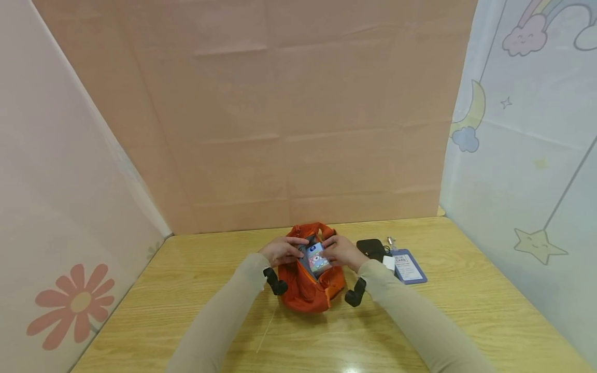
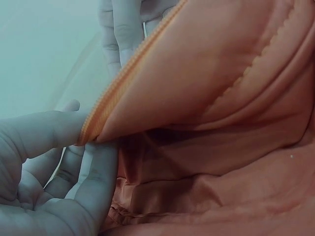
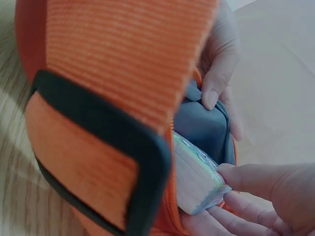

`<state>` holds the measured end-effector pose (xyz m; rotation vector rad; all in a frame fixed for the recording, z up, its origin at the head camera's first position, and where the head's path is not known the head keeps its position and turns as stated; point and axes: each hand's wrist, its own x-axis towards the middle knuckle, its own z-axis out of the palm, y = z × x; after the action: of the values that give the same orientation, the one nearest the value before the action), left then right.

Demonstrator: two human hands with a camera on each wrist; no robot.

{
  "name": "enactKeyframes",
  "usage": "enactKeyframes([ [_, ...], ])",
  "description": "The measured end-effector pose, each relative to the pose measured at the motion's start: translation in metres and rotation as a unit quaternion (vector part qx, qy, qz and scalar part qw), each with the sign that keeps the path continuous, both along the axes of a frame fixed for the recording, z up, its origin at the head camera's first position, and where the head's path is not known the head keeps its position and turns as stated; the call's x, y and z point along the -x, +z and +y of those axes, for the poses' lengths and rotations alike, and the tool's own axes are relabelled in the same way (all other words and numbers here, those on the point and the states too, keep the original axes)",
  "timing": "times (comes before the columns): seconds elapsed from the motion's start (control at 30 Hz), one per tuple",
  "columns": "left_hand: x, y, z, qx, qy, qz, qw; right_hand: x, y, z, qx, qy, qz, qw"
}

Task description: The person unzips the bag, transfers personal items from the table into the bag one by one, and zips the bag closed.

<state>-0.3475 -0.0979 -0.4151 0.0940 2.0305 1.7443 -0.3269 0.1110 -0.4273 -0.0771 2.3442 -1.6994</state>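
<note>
An orange bag (image 1: pixel 311 290) lies on the wooden table (image 1: pixel 196 290) in front of me. My left hand (image 1: pixel 281 250) grips the bag's zippered edge (image 2: pixel 106 105) and holds its mouth apart. My right hand (image 1: pixel 341 251) pinches a small colourful packet (image 1: pixel 317 257) at the bag's mouth. In the right wrist view the packet (image 3: pixel 197 179) is part-way inside, against the bag's grey lining (image 3: pixel 204 123), with a wide orange strap (image 3: pixel 113 88) in front. The left hand's fingers (image 3: pixel 219 73) curl over the far rim.
To the right of the bag lie a black pouch (image 1: pixel 371 248) and a blue card holder (image 1: pixel 409 266) with a clip. Pink and patterned cloth walls close the table in at the back and on both sides.
</note>
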Motion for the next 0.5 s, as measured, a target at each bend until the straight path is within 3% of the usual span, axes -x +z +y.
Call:
enactKeyframes([
  [0.2,0.0004,-0.0005,-0.0007,0.002,-0.010,0.007,0.9999,0.0034,-0.0035,-0.0036,-0.032,-0.001,0.002,0.999],
  [0.5,0.0017,-0.0001,-0.0005,0.001,-0.016,0.004,0.9999,0.0011,-0.0010,-0.0049,-0.085,0.041,0.009,0.996],
])
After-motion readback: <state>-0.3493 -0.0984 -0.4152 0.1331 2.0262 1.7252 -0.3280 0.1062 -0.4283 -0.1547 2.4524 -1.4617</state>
